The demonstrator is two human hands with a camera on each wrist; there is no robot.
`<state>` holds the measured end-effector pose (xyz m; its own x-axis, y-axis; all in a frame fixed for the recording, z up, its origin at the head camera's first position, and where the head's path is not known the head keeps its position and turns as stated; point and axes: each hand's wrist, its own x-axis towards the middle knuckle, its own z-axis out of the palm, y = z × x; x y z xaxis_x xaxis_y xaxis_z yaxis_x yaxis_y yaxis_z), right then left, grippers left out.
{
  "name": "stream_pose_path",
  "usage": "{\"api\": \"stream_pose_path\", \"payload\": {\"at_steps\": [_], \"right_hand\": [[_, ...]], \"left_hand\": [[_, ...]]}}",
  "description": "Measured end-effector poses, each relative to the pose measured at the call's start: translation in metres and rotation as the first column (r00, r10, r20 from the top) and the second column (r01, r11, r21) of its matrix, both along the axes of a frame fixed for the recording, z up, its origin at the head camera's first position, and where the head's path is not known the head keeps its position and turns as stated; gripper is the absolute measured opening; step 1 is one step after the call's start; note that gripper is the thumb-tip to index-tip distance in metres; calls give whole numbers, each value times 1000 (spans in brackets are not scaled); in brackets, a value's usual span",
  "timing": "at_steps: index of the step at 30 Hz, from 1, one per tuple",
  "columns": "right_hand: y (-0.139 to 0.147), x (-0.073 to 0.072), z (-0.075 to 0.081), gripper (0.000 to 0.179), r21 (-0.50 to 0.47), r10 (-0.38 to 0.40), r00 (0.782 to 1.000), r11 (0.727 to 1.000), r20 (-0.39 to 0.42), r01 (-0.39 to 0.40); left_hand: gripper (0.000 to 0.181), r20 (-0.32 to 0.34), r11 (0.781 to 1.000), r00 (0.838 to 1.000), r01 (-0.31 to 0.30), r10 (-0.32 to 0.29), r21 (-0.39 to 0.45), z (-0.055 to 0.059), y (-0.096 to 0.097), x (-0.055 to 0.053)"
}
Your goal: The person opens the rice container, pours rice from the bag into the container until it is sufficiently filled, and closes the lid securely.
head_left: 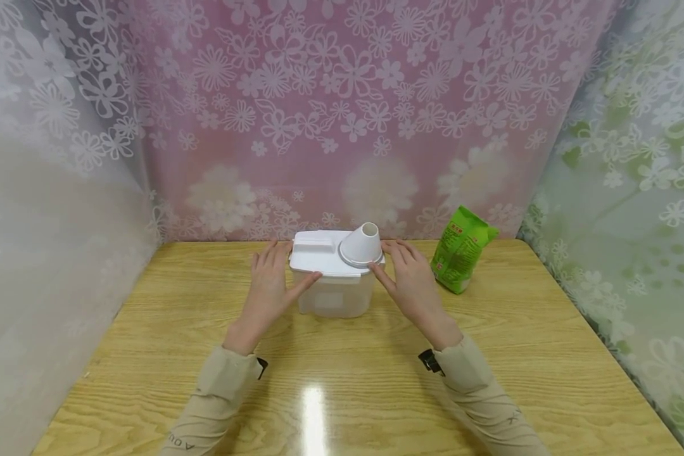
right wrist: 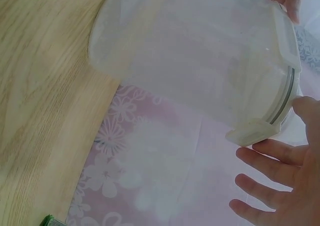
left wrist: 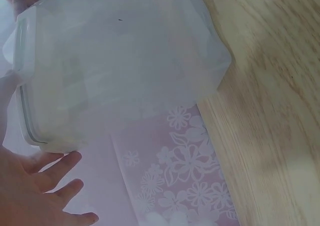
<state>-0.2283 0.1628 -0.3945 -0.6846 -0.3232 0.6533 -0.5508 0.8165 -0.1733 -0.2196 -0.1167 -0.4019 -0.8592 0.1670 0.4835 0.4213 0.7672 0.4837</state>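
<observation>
A translucent plastic storage container [head_left: 333,299] stands upright on the table, under a white lid [head_left: 322,261]. The lid has a raised handle [head_left: 313,245] on its left and a white cone-shaped spout [head_left: 366,246] on its right. My left hand [head_left: 270,285] holds the lid's left end, thumb along the front edge and fingers at the side. On the opposite end my right hand [head_left: 413,285] grips the lid, its thumb beside the cone's base. In the right wrist view, the index finger lies under a clip [right wrist: 252,132] at the lid's end, the other fingers spread apart.
A green printed bag [head_left: 462,250] stands on the wooden table [head_left: 348,373], to the right of my right hand. Pink floral cloth [head_left: 319,126] hangs behind the table, with pale floral sheets [head_left: 650,221] at both sides.
</observation>
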Motion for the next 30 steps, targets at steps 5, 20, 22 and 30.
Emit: {"api": "stream_pose_path", "payload": {"at_steps": [5,20,22,30], "right_hand": [[3,2,0,47,-10,-7,1000,1000,0,7],[12,9,-3,48,-12,-29,1000,1000,-10,29],[13,10,-3,49,-11,-33,999,999,-5,33],[17,14,-3,49,-17,-34,999,999,5,34]], "left_hand": [[84,-5,1000,1000,4,-3,14,0,3,1],[83,-52,999,998,29,-28,28,-3,13,5],[83,-58,999,998,28,-26,29,-4,14,5],[83,-46,999,999,28,-26,38,-2,19,9]]}}
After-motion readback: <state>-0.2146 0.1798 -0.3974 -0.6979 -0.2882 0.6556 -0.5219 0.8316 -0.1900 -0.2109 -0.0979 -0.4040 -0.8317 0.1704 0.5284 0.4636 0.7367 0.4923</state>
